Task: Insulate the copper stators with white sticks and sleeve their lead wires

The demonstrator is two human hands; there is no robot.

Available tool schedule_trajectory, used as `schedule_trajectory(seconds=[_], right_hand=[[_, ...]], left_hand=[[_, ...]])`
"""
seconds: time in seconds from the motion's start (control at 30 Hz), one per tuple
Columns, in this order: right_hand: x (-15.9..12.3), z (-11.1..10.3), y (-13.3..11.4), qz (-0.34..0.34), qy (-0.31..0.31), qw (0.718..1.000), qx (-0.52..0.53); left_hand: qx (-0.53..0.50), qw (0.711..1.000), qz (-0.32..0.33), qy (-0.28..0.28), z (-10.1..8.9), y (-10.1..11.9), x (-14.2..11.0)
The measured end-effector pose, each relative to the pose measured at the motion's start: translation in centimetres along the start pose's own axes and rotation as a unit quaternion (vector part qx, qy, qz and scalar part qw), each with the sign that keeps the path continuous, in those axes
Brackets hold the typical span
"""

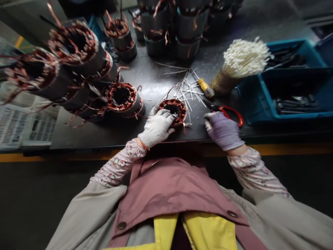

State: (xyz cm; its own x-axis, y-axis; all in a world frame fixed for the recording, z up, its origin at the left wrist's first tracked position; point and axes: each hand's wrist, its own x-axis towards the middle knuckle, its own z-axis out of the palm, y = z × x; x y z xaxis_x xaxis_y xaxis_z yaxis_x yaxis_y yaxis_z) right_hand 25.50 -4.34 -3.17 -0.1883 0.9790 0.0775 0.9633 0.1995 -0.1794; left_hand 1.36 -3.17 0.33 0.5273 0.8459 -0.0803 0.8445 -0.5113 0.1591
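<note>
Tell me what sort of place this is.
Likely a motor-winding workshop, judging by the many copper-wound stators, the red-handled pliers and the blue plastic bins.

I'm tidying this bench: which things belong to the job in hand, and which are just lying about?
Likely the job:
- copper-wound core, touched by left hand
- white sticks
- red-handled tool near right hand

Seemingly lying about:
- white basket
- blue bin
</note>
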Motion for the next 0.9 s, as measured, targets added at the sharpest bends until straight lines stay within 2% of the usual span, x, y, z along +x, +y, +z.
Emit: schedule_trajectory(seconds=[0.13, 0.27, 0.4, 0.6, 0.7, 0.8, 0.9], right_hand=[[-0.3, -0.6, -1.9, -0.083, 0.067, 0.993, 0.057], [3.1, 0.2, -4.6, -0.127, 0.09, 0.983, 0.098], [6.0, 1.3, -5.2, -0.077, 0.111, 0.972, 0.194], [7.5, 2.8, -5.1, 0.052, 0.147, 0.928, 0.338], [8.4, 3.3, -5.1, 0.084, 0.143, 0.92, 0.356], [7.8, 2.9, -4.9, 0.087, 0.156, 0.916, 0.359], [5.7, 1.2, -3.3, 0.03, 0.14, 0.924, 0.355]], left_hand=[[-0.003, 1.0, -0.002, -0.006, -0.6, 0.3, 0.2], [-0.026, 1.0, 0.013, 0.001, -0.7, -0.2, 0.3], [-0.042, 0.999, 0.022, 0.002, -0.5, -1.1, 0.4], [-0.057, 0.997, 0.052, 0.022, 0.7, -1.4, 0.5], [-0.05, 0.998, 0.029, 0.034, 0.9, -1.3, 0.6], [-0.059, 0.998, 0.025, 0.005, -0.3, -1.2, 0.9], [-0.021, 0.999, 0.023, -0.035, -2.1, -0.8, 1.3]])
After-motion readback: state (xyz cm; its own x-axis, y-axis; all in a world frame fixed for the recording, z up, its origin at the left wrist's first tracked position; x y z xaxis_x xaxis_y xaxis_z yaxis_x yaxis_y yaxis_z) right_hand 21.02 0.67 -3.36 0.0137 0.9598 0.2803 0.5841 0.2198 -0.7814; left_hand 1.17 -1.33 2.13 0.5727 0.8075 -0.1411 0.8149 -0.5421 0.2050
